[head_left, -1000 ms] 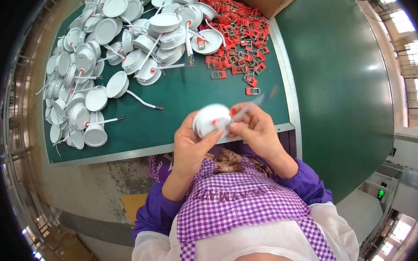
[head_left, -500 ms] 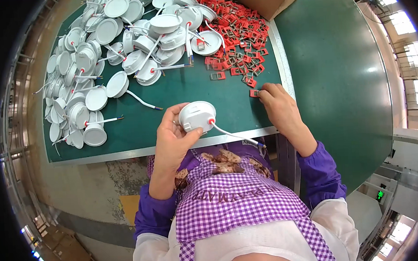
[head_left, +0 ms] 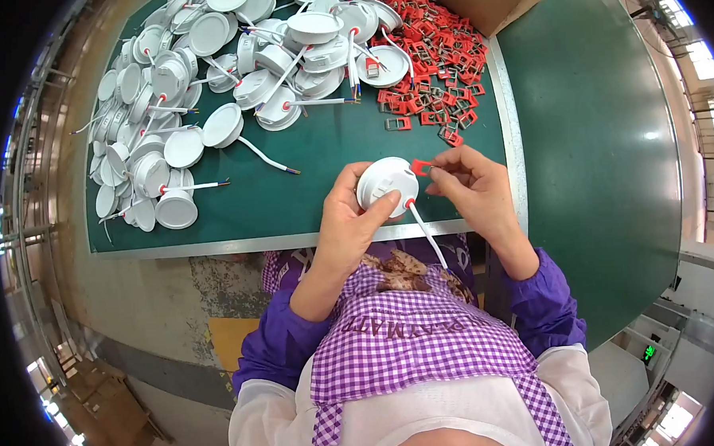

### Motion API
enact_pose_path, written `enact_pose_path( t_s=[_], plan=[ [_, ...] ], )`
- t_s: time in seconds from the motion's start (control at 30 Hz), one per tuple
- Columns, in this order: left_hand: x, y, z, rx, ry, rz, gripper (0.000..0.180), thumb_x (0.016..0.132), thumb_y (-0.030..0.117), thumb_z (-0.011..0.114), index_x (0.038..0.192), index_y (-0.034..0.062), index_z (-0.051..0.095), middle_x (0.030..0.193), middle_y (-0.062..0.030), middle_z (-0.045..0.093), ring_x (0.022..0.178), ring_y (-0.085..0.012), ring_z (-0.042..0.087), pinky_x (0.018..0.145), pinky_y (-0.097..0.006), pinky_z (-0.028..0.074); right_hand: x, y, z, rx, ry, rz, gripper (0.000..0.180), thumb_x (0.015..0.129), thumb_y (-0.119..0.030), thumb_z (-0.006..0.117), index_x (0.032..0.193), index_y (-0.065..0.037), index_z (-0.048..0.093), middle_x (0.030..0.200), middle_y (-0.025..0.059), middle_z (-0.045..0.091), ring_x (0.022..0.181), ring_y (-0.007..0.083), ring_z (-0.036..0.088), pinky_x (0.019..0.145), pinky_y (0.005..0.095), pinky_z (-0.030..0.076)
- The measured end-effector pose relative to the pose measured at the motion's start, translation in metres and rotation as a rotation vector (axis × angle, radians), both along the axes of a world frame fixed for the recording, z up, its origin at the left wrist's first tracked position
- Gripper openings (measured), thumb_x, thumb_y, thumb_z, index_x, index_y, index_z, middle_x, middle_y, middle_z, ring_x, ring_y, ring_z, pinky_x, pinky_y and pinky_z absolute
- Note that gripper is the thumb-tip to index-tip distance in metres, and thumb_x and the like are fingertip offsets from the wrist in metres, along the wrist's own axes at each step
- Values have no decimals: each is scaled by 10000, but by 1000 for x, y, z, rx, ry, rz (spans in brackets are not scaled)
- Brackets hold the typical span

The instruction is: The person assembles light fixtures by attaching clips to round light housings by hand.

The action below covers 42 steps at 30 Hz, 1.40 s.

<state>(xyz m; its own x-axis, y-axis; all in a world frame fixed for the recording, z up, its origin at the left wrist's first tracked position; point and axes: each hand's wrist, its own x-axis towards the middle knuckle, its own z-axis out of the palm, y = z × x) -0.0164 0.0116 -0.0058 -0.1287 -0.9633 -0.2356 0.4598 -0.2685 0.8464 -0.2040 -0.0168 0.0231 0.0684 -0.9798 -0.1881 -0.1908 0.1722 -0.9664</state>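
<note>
Clip-fitting step, as judged: white round lamp housing (head_left: 387,186) is gripped by the left hand (head_left: 349,223) over the green table (head_left: 324,200) edge — small red clip (head_left: 420,167) is pinched in right hand (head_left: 471,190) fingertips, at the rim. Next: alignment and a firm press needed.

Only 1 package is showing: a brown cardboard box (head_left: 487,0) sitting at the table's far edge, right behind the heap of red clips (head_left: 434,68).
</note>
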Motion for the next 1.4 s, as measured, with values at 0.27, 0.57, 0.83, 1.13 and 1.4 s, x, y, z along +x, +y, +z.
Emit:
enact_pose_path(
  t_s=[0.27,0.57,0.83,1.13,1.4],
  plan=[
    [-3,-2,-7,-81,-238,53,303,847,74,726,1094,-12,571,959,-44,645,847,-77,601,709,-232,503,17,11,0,-453,387,31,133,827,-18,687,947,9,634,847,125,663,701,220,674,618,306,529],
    [-5,-2,-9,-128,-295,54,264,852,97,724,1065,4,600,894,-25,651,770,-64,588,651,-228,493,19,16,4,-567,464,110,139,821,-2,687,957,-5,658,872,126,652,729,273,659,626,335,523],
    [-1,-6,-2,-168,-456,-80,281,865,18,699,1120,-16,587,1006,-38,638,875,-78,609,742,-225,514,19,17,-1,-546,474,72,96,816,-6,689,902,-8,645,814,127,642,680,281,645,589,340,507],
    [3,-3,-3,-184,-279,-60,286,839,93,732,1095,30,620,913,-20,662,798,-68,600,670,-236,500,8,10,5,-92,42,85,416,828,14,691,1223,9,558,1076,123,669,843,140,690,707,268,532],
    [1,-6,6,-213,-293,-155,232,868,113,708,1054,17,607,878,-23,650,797,-82,607,696,-252,499,-5,-4,14,57,11,205,405,835,22,682,1220,58,560,1021,124,672,919,144,654,807,271,535]
  ],
)
